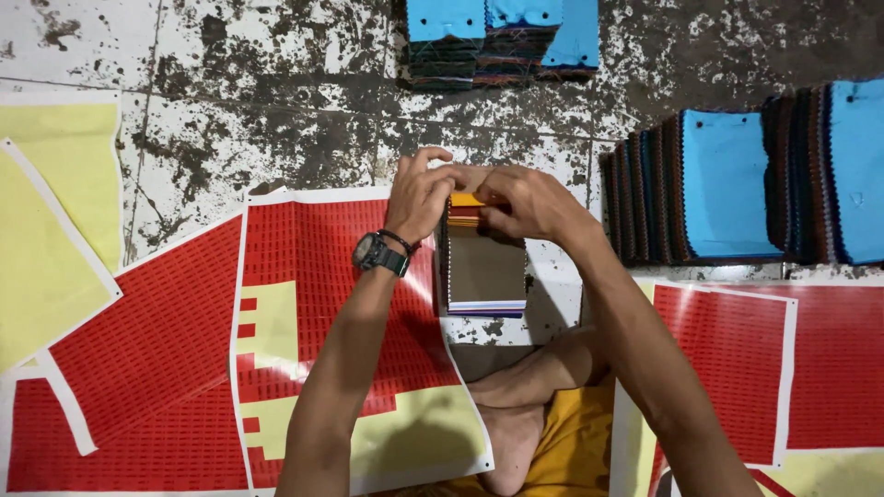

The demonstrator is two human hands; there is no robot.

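Fabric swatch stack (485, 267), a rectangular pile of thin cloth pieces with a brown one on top and orange edges showing at its far end, lay on the spotted concrete floor (276, 101) at twelve o'clock from the person's folded legs. At nine o'clock of it spread red-and-yellow printed label sheets (304, 304). The left hand (419, 195), wearing a black wristwatch (378, 251), pinched the stack's top edge with fingers closed; the right hand (527, 204) gripped the same edge, fingers curled shut. Judged light, soft and floppy, it would be best held at that bound end. At three o'clock stood blue-topped swatch piles (737, 184)
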